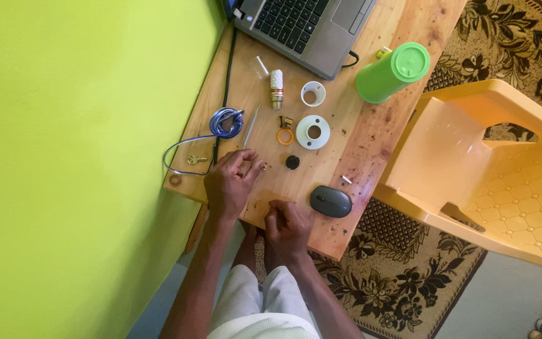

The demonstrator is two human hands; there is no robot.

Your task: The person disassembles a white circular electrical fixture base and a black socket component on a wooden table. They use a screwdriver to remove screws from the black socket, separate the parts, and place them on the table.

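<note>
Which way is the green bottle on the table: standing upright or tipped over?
Upright: the green bottle stands on the wooden table, its round lid facing up toward the camera.

- One view only, from a camera on the person's head, looking almost straight down on the desk (371,135).
- It sits well above the work, so the whole desk shows small.
- The person's body enters at 6 o'clock; the laptop (305,25) lies toward 12 o'clock, the green wall (76,157) toward 9 o'clock.

Wooden table (371,135), laptop (305,25), green bottle (391,72) (lying down), mouse (330,201), blue wire coil (226,122)
</note>
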